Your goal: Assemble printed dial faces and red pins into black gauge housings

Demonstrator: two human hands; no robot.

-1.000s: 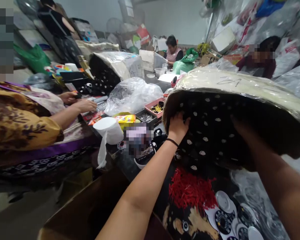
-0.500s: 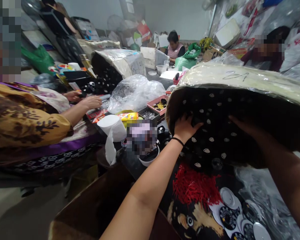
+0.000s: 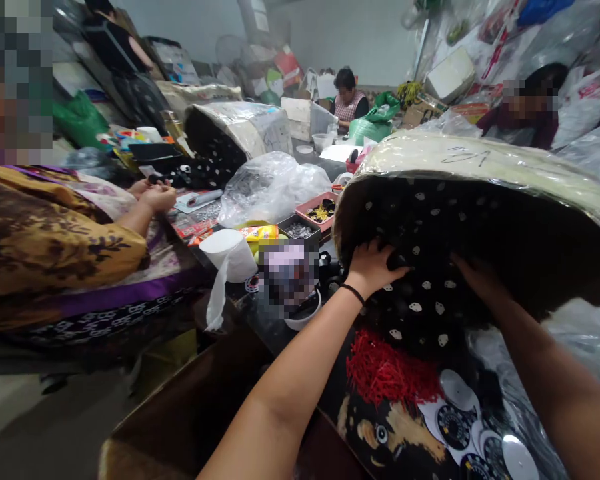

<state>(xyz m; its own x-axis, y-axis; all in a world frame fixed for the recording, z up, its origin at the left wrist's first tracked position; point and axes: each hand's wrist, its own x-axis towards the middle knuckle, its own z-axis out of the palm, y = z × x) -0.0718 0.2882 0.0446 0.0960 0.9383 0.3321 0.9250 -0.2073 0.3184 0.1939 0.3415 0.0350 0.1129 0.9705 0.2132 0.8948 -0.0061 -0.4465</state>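
Black white-spotted pieces (image 3: 427, 285) around spread left fingers (image 3: 374, 249), shadowed right fingers' (image 3: 463, 267) hold unclear

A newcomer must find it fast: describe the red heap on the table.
Find the big pale container that has the left hand and right hand inside it. Just below it, on the dark table, lies the red heap of thin strands. Its tangled red sets it apart from the round black-and-white discs on the right.

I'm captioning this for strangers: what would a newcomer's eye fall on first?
Probably the big pale container at right, its dark mouth facing the camera, with the left hand and right hand inside. Then the vivid red heap below it on the table, beside round discs.
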